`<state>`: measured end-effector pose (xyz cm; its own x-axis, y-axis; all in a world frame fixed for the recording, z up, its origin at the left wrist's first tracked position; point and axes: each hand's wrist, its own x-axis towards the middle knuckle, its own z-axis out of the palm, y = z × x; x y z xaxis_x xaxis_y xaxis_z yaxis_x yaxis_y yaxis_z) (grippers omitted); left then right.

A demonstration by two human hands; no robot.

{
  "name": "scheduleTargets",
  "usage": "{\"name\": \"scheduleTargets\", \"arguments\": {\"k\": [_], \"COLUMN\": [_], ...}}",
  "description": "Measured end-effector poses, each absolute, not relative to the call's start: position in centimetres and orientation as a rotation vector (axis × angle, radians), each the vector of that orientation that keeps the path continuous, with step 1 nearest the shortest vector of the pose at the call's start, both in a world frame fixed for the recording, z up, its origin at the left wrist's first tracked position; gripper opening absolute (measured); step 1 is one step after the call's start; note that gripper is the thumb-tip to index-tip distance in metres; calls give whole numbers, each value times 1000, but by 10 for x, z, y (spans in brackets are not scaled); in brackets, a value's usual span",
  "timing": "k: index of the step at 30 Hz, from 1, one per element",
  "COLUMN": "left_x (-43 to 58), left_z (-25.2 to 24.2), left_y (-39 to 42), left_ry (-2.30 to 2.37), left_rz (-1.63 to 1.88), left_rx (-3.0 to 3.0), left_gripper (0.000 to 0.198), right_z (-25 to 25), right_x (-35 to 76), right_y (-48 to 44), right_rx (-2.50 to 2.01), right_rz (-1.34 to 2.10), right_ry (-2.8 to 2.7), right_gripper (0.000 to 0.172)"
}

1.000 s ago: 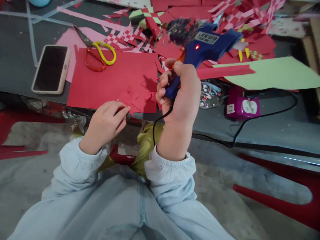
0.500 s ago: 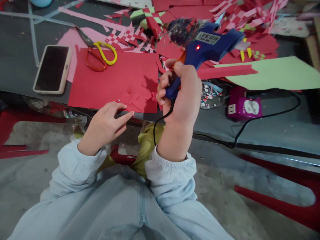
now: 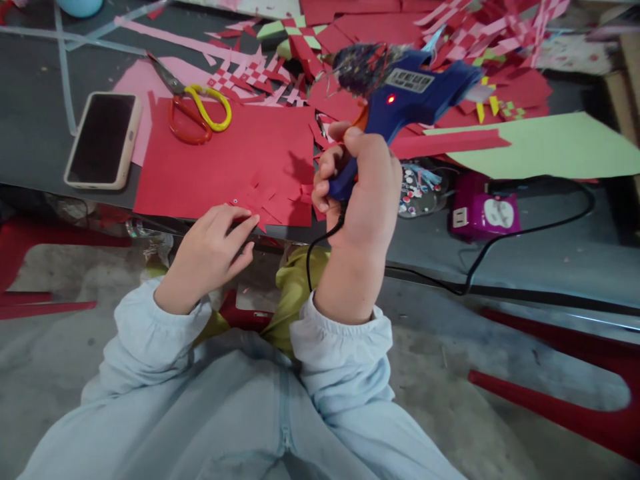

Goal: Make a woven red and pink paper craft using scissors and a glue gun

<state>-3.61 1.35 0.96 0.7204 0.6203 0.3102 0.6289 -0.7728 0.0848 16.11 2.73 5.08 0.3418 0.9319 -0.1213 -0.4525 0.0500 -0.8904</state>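
My right hand is wrapped round the handle of a blue hot glue gun, held up above the table with its red lamp lit and its black cord trailing off to the right. My left hand rests at the table's near edge, fingers stretched out, fingertips touching small red paper cut-outs that lie on a large red paper sheet. Nothing is held in the left hand.
Scissors with a red and a yellow loop and a phone lie at the left. Woven red and pink paper strips litter the back. A green sheet, a purple socket block and a dish of googly eyes sit on the right.
My left hand's fingers spread slightly, then settled back onto the red cut-outs. The glue gun has stayed raised, shifting only a little.
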Motion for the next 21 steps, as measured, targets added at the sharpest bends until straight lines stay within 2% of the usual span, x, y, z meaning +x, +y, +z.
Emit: {"name": "scheduleTargets", "arguments": {"k": [12,21], "left_x": [-36,-33], "left_z": [16,24], "left_y": [13,24], "left_ry": [-1103,-1377], "left_rz": [-397,-637], "left_rx": [-2939,-2971], "left_gripper": [27,24], "right_z": [52,53], "right_x": [158,157], "right_y": [28,29], "right_rx": [-1035,-1076], "right_rz": [1121,1108], "right_ry": [-561,-585], "right_gripper": [34,34]}}
